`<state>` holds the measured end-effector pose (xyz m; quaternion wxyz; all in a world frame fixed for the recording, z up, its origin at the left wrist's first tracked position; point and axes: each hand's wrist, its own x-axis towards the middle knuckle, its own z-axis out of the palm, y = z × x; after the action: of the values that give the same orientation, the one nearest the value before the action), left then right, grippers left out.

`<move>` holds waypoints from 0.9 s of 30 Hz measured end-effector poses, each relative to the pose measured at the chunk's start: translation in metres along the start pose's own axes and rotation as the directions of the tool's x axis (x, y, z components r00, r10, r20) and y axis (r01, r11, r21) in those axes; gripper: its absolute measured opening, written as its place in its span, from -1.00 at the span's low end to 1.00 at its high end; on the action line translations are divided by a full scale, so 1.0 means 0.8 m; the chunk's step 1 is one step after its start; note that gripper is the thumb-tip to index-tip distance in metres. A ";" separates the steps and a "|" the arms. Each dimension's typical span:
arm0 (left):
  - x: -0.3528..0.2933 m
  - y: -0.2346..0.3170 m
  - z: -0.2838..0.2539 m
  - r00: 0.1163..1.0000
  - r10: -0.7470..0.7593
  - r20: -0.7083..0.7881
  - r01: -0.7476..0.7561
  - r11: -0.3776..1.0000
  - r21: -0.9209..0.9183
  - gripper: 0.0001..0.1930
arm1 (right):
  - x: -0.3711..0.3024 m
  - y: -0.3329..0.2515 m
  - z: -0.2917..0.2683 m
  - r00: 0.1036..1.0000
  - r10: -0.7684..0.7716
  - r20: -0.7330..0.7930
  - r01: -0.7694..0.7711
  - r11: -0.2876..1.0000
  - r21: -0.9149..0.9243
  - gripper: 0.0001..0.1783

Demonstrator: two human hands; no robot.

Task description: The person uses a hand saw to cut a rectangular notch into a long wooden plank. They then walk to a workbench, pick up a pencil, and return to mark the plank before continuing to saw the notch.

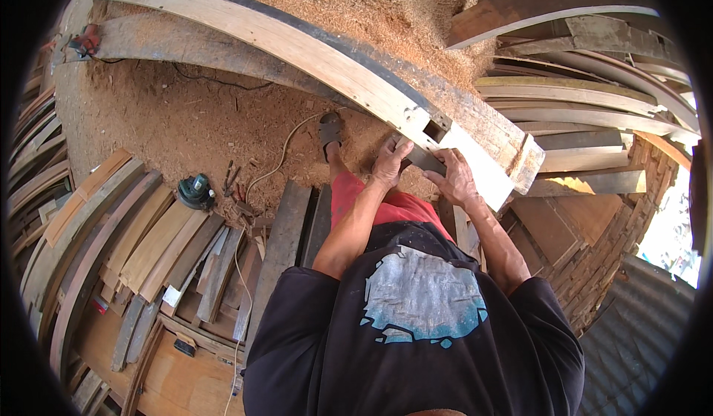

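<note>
A long pale wooden beam [297, 48] with a dark far edge runs from the upper left down to the right in front of me. Near its right end is a dark rectangular hole [434, 129], with small dark marks beside it. Against the beam's near side, just below the hole, I hold a flat dark-grey piece [425, 161]; I cannot tell what it is. My left hand [388, 163] grips its left end with the thumb on top. My right hand [456, 180] has its right end between thumb and fingers.
Under the beam lies a wide, dusty plank [200, 44], with a red power tool [85, 41] at its far left. Sawdust [416, 15] is heaped behind. Curved boards [572, 93] are stacked at right, more [156, 245] at left, where a green power tool [195, 192] and cord [281, 160] lie.
</note>
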<state>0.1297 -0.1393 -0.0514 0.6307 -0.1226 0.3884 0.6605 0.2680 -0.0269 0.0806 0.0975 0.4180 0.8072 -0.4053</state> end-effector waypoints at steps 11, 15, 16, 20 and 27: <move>-0.025 0.002 -0.031 0.998 0.007 0.066 -0.009 1.000 0.025 -0.53 | -0.009 0.052 -0.017 0.985 0.133 -0.111 -0.129 0.991 0.047 -0.50; -0.082 0.063 -0.004 0.955 -0.001 0.296 0.007 1.000 -0.020 -0.29 | -0.017 0.038 -0.041 0.970 0.191 0.154 -0.229 0.930 0.287 -0.39; -0.093 0.080 0.007 0.934 -0.012 0.357 0.031 0.998 -0.046 -0.26 | -0.019 0.037 -0.043 0.972 0.091 0.215 -0.180 0.877 0.445 -0.24; -0.110 0.118 0.042 0.858 0.053 0.512 0.017 0.991 -0.131 -0.16 | -0.026 -0.016 -0.058 0.860 -0.019 0.510 -0.283 0.814 0.508 -0.09; -0.095 0.155 0.017 0.940 0.053 0.338 -0.089 0.992 0.091 -0.28 | -0.015 -0.085 -0.081 0.953 0.055 0.299 -0.120 0.971 0.205 -0.35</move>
<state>0.0321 -0.1742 0.0522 0.6689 0.0389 0.3137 0.6727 0.2357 -0.0082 0.1675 0.1863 0.3977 0.7146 -0.5446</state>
